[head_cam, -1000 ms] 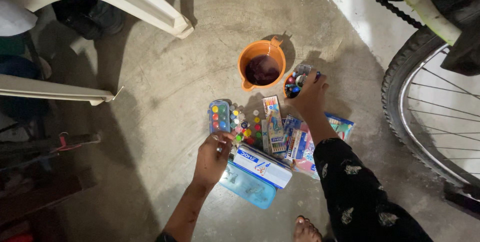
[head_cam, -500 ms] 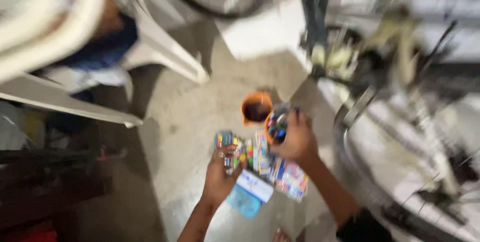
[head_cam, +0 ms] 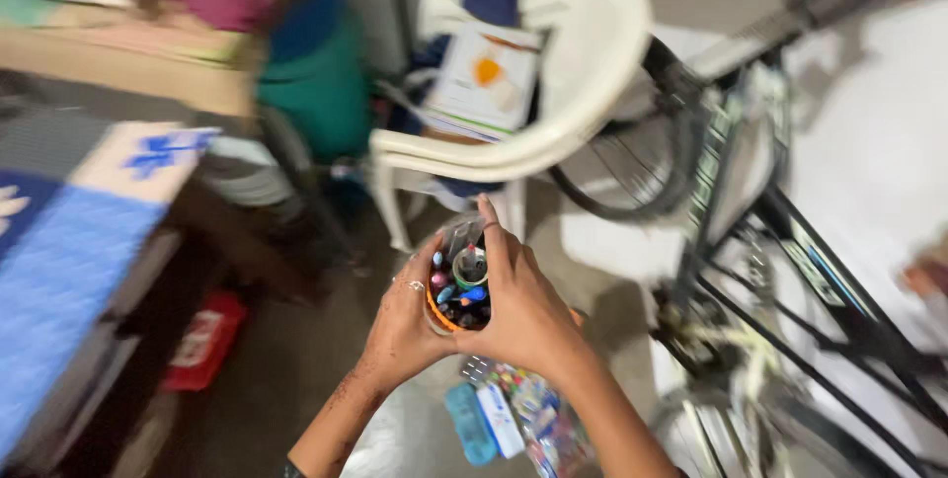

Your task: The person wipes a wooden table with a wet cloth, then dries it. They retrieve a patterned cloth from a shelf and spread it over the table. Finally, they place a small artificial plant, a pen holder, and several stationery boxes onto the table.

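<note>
Head view, blurred by motion. Both hands cupped round a small orange-rimmed cup [head_cam: 456,292], held up in mid-air well above the floor. Left hand [head_cam: 403,325] wrapped against the cup's left side, fingers curled tight to it, a ring on one finger. Right hand [head_cam: 525,315] clasped on the right side, fingers closed round it, index finger stretched up past the rim. Cup crammed with small paint tubes and pens, caps showing blue, pink, green and white, a clear plastic piece poking out at the top. Orange rim visible only along the lower left edge, the rest hidden by the fingers.

Below the hands, on the grey concrete floor [head_cam: 296,379], a loose pile of art supplies [head_cam: 518,419]: a turquoise flat case, a white and blue box, colourful packets, too blurred to tell apart further. Straight ahead, a cream plastic chair [head_cam: 553,113] bearing a white booklet with an orange spot [head_cam: 486,78]. Beside and behind the chair, to the right, a bicycle [head_cam: 780,241] with dark frame and wheel, near a white wall. Off to the left, a blue and white patterned cloth [head_cam: 69,241] over a low dark piece of furniture, a red object [head_cam: 202,340] on the floor beneath, and a teal container [head_cam: 316,83] further back.
</note>
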